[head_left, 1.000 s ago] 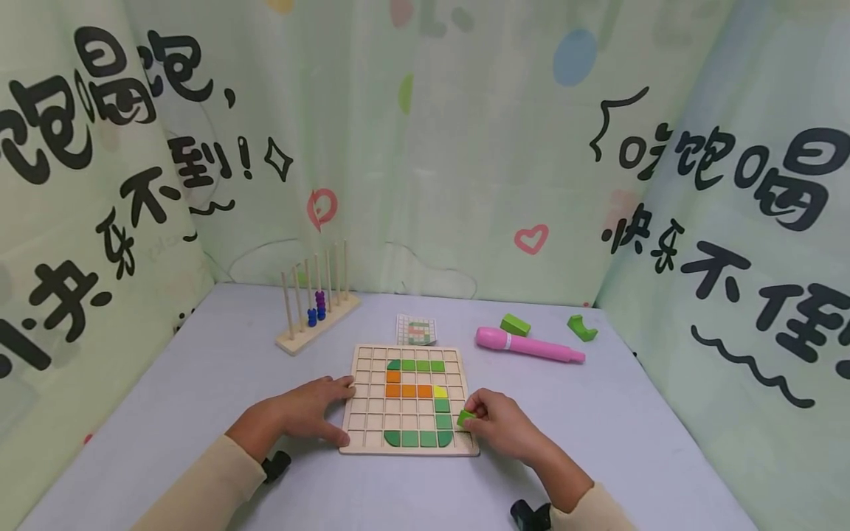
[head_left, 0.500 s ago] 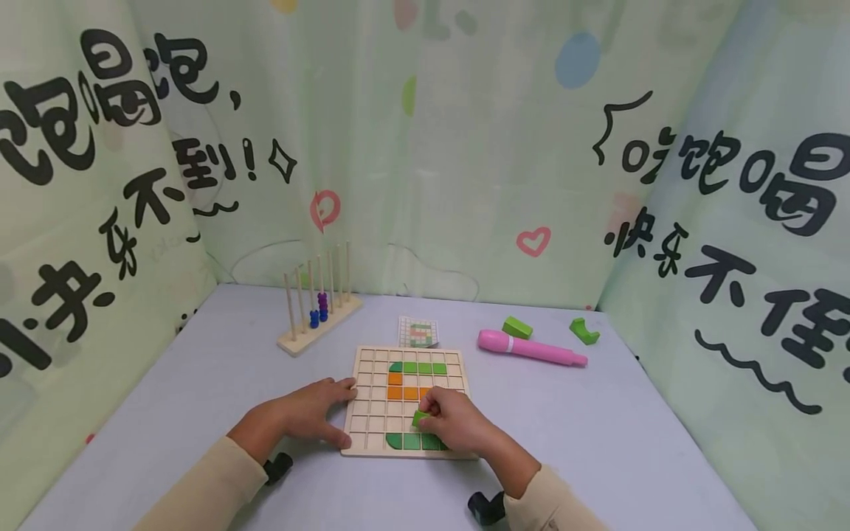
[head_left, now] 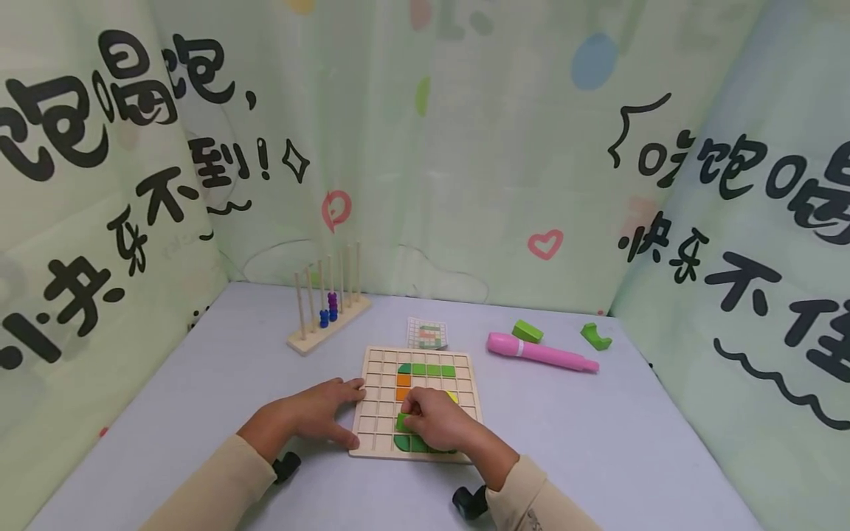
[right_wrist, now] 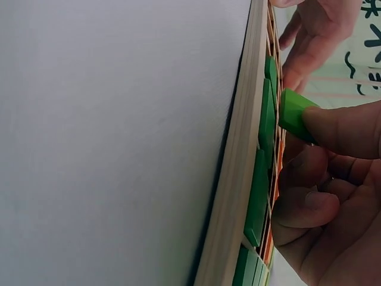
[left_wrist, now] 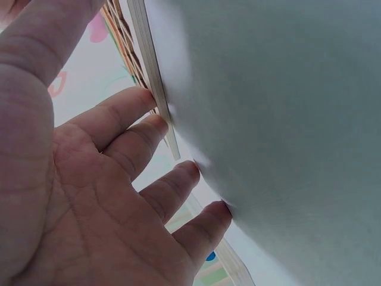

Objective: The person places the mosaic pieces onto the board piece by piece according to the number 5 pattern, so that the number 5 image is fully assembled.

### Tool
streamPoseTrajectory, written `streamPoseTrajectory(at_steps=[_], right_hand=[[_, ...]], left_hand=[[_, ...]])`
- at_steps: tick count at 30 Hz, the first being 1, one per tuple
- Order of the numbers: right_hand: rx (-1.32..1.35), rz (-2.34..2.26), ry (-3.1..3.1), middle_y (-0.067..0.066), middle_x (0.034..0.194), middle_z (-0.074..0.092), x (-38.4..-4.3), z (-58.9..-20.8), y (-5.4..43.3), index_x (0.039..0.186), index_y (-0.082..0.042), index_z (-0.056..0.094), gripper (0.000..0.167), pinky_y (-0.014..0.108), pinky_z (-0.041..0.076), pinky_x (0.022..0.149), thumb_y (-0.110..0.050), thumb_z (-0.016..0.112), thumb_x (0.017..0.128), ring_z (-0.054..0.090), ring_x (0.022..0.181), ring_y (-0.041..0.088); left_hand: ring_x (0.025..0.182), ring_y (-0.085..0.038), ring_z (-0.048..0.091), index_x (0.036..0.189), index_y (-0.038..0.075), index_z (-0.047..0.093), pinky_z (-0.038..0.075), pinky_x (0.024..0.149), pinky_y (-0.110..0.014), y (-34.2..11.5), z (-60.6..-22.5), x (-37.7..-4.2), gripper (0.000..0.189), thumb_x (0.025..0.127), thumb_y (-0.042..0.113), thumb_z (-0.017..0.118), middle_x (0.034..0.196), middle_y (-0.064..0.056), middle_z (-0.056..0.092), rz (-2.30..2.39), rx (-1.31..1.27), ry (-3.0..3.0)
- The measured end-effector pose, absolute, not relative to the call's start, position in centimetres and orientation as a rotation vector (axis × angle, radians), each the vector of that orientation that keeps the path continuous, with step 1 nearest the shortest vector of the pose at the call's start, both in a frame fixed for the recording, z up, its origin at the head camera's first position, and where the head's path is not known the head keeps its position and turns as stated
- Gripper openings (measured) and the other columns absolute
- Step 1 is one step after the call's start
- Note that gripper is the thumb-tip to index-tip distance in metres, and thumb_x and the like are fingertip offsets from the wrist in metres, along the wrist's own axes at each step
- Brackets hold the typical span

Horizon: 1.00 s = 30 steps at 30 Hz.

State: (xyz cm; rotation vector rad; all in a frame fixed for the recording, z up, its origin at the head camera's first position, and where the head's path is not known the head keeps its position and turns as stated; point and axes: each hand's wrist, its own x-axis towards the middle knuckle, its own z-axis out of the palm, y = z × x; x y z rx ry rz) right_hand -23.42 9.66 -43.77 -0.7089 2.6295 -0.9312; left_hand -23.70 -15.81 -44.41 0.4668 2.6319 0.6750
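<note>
A wooden grid board [head_left: 375, 402] lies on the table in the head view. Coloured tiles fill part of it: light green tiles [head_left: 434, 370] in an upper row, orange tiles [head_left: 403, 380] below, dark green tiles [head_left: 415, 444] near the front. My left hand [head_left: 312, 414] rests along the board's left edge, its fingers and thumb spread. My right hand [head_left: 440, 420] pinches a light green block [right_wrist: 293, 113] between thumb and fingers, just over the lower-left grid squares. That hand hides several middle tiles. In the right wrist view the block stands tilted close to the board surface.
A wooden peg stand [head_left: 325, 328] with blue and purple beads is at the back left. Behind the board lies a pattern card [head_left: 428, 332]. To the right are a pink pen-shaped tool [head_left: 541, 352], a green block [head_left: 527, 331] and a curved green piece [head_left: 595, 336].
My right hand has carried the light green block leftward, from the board's right edge to above its lower-left part. The left hand stays at the board's left edge.
</note>
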Motion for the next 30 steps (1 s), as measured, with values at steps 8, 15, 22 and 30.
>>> streamPoseTrajectory(at_steps=[8,15,22,30], right_hand=[[-0.709,-0.859,2.695,-0.003,0.08,0.058,-23.3,-44.3,9.6,0.095,-0.009,0.067,0.004,0.024,0.043,0.062,-0.007,0.07,0.096,0.051,0.071,0.01],[-0.691,-0.685,2.832,-0.005,0.087,0.06,-22.9,-44.2,9.2,0.098,-0.007,0.073,0.005,0.024,0.045,0.067,-0.011,0.072,0.096,0.052,0.076,0.01],[-0.631,-0.863,2.744,-0.005,0.091,0.063,-22.7,-43.7,11.0,0.108,-0.011,0.072,0.012,0.027,0.048,0.069,-0.02,0.065,0.102,0.055,0.079,0.013],[-0.295,-1.204,2.784,0.008,0.12,0.067,-23.4,-42.8,17.3,0.141,-0.005,0.056,0.045,0.037,0.056,0.086,-0.031,0.063,0.104,0.062,0.105,0.022]], left_hand=[[0.157,-0.034,0.028,0.153,0.016,0.053,0.03,0.124,-0.056,-15.0,-44.2,-23.9,0.089,0.078,0.042,0.091,0.169,0.0,0.035,0.66,0.467,2.624],[0.157,-0.036,0.027,0.153,0.014,0.053,0.028,0.125,-0.056,-14.7,-44.4,-24.3,0.089,0.078,0.042,0.091,0.169,-0.001,0.035,0.651,0.494,2.618],[0.157,-0.038,0.027,0.153,0.013,0.053,0.028,0.125,-0.057,-15.3,-44.5,-24.5,0.09,0.077,0.041,0.092,0.169,-0.002,0.035,0.635,0.505,2.622],[0.153,-0.04,0.034,0.152,0.011,0.052,0.032,0.122,-0.059,-17.6,-44.1,-24.4,0.082,0.085,0.043,0.085,0.165,-0.008,0.042,0.68,0.528,2.647]])
